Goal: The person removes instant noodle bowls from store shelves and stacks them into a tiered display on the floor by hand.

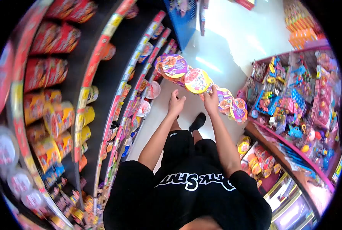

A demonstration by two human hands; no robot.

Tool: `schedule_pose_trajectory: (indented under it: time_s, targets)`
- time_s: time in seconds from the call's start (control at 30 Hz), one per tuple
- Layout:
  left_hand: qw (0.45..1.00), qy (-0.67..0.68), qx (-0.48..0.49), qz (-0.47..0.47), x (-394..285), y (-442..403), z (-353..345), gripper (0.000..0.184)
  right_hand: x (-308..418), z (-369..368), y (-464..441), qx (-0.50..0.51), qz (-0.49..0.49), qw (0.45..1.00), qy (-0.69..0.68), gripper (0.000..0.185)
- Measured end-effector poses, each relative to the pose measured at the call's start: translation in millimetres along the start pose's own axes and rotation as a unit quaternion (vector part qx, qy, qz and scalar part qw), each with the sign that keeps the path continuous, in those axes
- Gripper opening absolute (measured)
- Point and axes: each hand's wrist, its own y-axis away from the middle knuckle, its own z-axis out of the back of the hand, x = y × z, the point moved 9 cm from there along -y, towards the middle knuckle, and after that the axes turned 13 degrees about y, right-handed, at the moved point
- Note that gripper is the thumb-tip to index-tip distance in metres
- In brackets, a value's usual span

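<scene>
A row of round, bright-lidded tubs, which look like instant noodle bowls, stretches in front of me above the pale floor. It has a purple tub [175,66] at the left end, a yellow-and-pink tub [197,79] in the middle and more purple tubs [239,109] at the right. My right hand [211,100] has its fingers closed at the right edge of the yellow-and-pink tub. Just below the row, my left hand [176,103] is empty, thumb and fingers apart, not touching the tubs. What supports the row's underside is hidden.
Tall shelves [90,76] with red noodle packs [56,38] and yellow cups [58,119] rise close on my left. To my right stands a pink-edged display [290,147] of toys and small packets. Tiled floor [232,42] runs ahead between them.
</scene>
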Motion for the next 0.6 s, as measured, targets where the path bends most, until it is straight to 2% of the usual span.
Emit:
schedule_pose_trajectory:
  time_s: [0.03, 0.07, 0.13, 0.2, 0.27, 0.3, 0.4, 0.47, 0.53, 0.57, 0.6]
  targets:
    - [1.0, 0.016, -0.014, -0.004, -4.7, 13.8, 12.0, 0.064, 17.9, 3.2, 5.2, -0.06, 0.094, 0.993, 0.038, 0.065]
    - [0.999, 0.033, -0.03, -0.006, -6.9, 29.1, 25.2, 0.065, 19.9, -1.4, 6.3, -0.045, 0.11, 0.991, 0.057, 0.064]
    - [0.993, 0.001, -0.083, -0.078, -19.8, 60.3, 56.5, 0.062, 59.6, -11.7, 24.1, -0.008, 0.151, 0.984, 0.093, 0.062]
    - [0.987, 0.057, -0.126, -0.079, -30.5, 96.9, 88.5, 0.061, 101.9, -32.9, 42.5, 0.031, 0.221, 0.973, 0.059, 0.061]
    - [0.972, 0.069, -0.181, -0.137, -41.5, 128.6, 128.1, 0.058, 157.9, -45.2, 77.5, 0.082, 0.28, 0.956, 0.012, 0.06]
    - [0.963, 0.088, -0.207, -0.149, -43.2, 142.3, 149.3, 0.057, 177.3, -59.5, 88.1, 0.143, 0.267, 0.953, 0.011, 0.063]
    - [0.923, 0.143, -0.293, -0.207, -60.8, 182.4, 217.9, 0.056, 238.4, -84.3, 143.6, 0.211, 0.288, 0.934, -0.024, 0.064]
    - [0.886, 0.18, -0.347, -0.249, -75.6, 209.6, 260.5, 0.056, 252.1, -114.2, 150.2, 0.094, 0.473, 0.876, 0.017, 0.064]
    - [0.863, 0.212, -0.366, -0.276, -97.8, 229.6, 293.0, 0.053, 300.5, -109.8, 200.1, 0.159, 0.442, 0.881, 0.055, 0.063]
    - [0.853, 0.218, -0.358, -0.311, -119.0, 242.5, 302.9, 0.052, 304.5, -125.6, 206.4, 0.196, 0.401, 0.895, 0.014, 0.063]
    - [0.844, 0.215, -0.366, -0.327, -135.1, 251.2, 313.3, 0.052, 323.5, -135.2, 222.2, 0.223, 0.418, 0.881, 0.003, 0.062]
